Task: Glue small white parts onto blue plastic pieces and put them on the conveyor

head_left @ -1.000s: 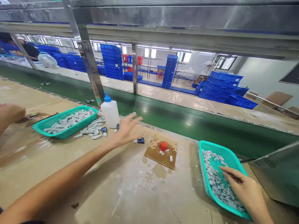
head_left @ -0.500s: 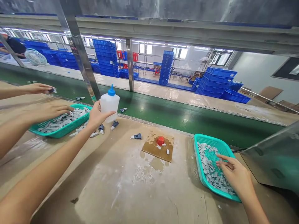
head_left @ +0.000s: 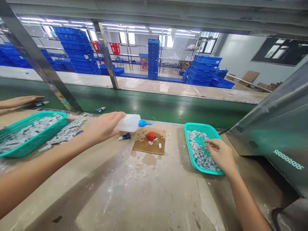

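Left grip [head_left: 106, 126] wraps the blue-nozzled white plastic bottle [head_left: 130, 123] near the surface's [head_left: 144, 202] far edge; tip it gently. Right grip [head_left: 221, 155] half-curled, can't tell contents.

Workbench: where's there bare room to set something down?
The widest bare patch of workbench lies on the near side of the brown board, though stained. A narrower strip runs between that board and the right green basket. The left side is crowded: loose pale pieces, the left green basket, the left hand holding a squeeze bottle.

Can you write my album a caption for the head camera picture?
Left hand holds a bottle sideways near a red dome; right hand over a basket of small parts.
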`<state>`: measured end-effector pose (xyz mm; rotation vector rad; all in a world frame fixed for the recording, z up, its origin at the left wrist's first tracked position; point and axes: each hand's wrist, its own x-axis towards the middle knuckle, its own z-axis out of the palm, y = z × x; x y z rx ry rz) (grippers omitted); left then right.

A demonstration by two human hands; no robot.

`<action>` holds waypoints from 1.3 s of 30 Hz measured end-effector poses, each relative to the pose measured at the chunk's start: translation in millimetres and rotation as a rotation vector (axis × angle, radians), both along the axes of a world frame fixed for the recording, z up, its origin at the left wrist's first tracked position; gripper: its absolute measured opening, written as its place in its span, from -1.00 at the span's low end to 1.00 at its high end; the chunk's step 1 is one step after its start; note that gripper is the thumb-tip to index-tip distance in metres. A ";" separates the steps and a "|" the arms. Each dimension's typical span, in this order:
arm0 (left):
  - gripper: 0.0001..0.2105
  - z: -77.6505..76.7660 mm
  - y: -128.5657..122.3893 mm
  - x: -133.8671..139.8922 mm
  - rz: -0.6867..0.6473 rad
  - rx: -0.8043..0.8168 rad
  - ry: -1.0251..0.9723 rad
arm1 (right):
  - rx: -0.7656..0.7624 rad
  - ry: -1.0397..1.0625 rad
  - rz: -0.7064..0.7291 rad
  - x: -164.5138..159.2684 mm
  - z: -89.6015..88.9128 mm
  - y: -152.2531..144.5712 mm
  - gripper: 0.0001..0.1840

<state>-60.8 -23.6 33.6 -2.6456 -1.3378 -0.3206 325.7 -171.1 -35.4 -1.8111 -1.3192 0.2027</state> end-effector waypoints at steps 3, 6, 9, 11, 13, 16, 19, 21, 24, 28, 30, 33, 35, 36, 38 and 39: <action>-0.59 -8.8 4.3 1.7 -0.041 0.054 0.018 | 0.009 0.002 0.011 -0.7 -0.4 0.1 -0.76; -0.61 -14.8 7.9 0.7 -0.060 0.090 0.033 | 0.024 -0.024 0.011 -2.0 1.0 -0.1 -0.77; -0.63 -18.8 10.3 -0.8 -0.093 0.133 0.055 | 0.025 -0.065 0.010 -2.5 2.6 -0.2 -0.78; -0.65 -20.2 11.1 -1.2 -0.126 0.168 0.048 | 0.006 -0.081 0.006 -2.7 3.4 -0.1 -0.77; -0.66 -20.9 11.5 -1.1 -0.145 0.195 0.029 | -0.010 -0.084 0.003 -3.1 4.0 0.0 -0.76; -0.65 -22.5 12.4 0.1 -0.150 0.209 0.014 | -0.016 -0.070 -0.005 -3.7 4.5 0.1 -0.75; -0.65 -25.2 13.2 2.5 -0.154 0.215 0.006 | -0.015 -0.064 -0.002 -3.8 4.3 -0.1 -0.75; -0.64 -26.1 13.1 4.2 -0.156 0.222 0.002 | -0.016 -0.075 0.010 -3.2 3.8 -0.3 -0.74; -0.61 -24.6 11.7 5.8 -0.145 0.226 -0.007 | -0.010 -0.098 0.015 -2.1 3.0 -0.3 -0.74; -0.62 -20.0 10.4 5.1 -0.136 0.220 -0.034 | -0.004 -0.099 -0.015 -2.4 2.9 -0.3 -0.72; -0.65 -18.8 11.4 4.2 -0.128 0.207 -0.056 | -0.010 -0.076 -0.024 -3.6 3.9 -0.3 -0.70; -0.62 -18.0 13.7 3.4 -0.095 0.121 -0.102 | -0.004 -0.044 -0.026 -5.7 5.8 -0.4 -0.68; -0.56 -17.0 13.9 3.1 -0.037 0.024 -0.147 | 0.003 -0.046 -0.026 -6.4 6.8 -0.6 -0.67; -0.54 -16.2 13.6 2.6 0.002 -0.029 -0.180 | 0.001 -0.045 -0.028 -6.4 7.1 -0.9 -0.66; -0.49 -14.7 13.8 0.0 0.085 -0.128 -0.280 | -0.018 -0.023 -0.042 -5.4 7.5 -1.4 -0.64; -0.46 -14.3 15.2 -2.7 0.132 -0.164 -0.351 | -0.030 -0.005 -0.057 -4.5 7.6 -1.5 -0.64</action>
